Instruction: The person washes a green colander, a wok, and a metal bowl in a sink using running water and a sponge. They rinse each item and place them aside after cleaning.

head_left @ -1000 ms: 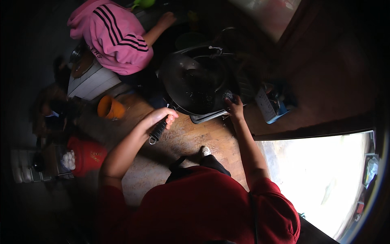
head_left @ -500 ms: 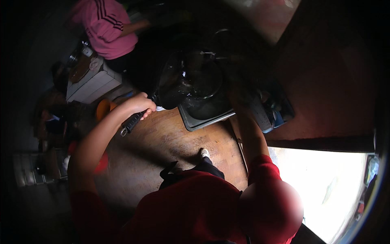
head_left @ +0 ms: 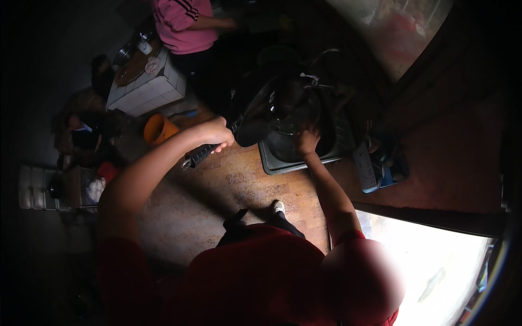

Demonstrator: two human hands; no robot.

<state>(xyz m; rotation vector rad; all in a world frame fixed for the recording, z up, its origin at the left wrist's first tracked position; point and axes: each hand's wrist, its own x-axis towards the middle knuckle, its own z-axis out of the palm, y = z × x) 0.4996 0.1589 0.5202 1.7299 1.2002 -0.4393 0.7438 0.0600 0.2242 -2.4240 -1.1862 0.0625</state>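
The left hand (head_left: 215,134) is closed tight around the black handle (head_left: 202,154) of a large dark wok (head_left: 277,106). The wok is tilted on its side over a grey square sink (head_left: 296,157), its open side turned toward the sink. The right hand (head_left: 307,140) is at the lower rim of the wok, inside the sink; its fingers look bent, but if they hold something I cannot tell, because it is very dark there. What is inside the wok and the sink is also hard to see. An orange bucket (head_left: 157,128) stands on the floor to the left, and its inside is in shadow. A blue basket (head_left: 383,171) right of the sink holds some small things, not clear. Another person in a pink top (head_left: 185,24) is cut off at the upper edge.
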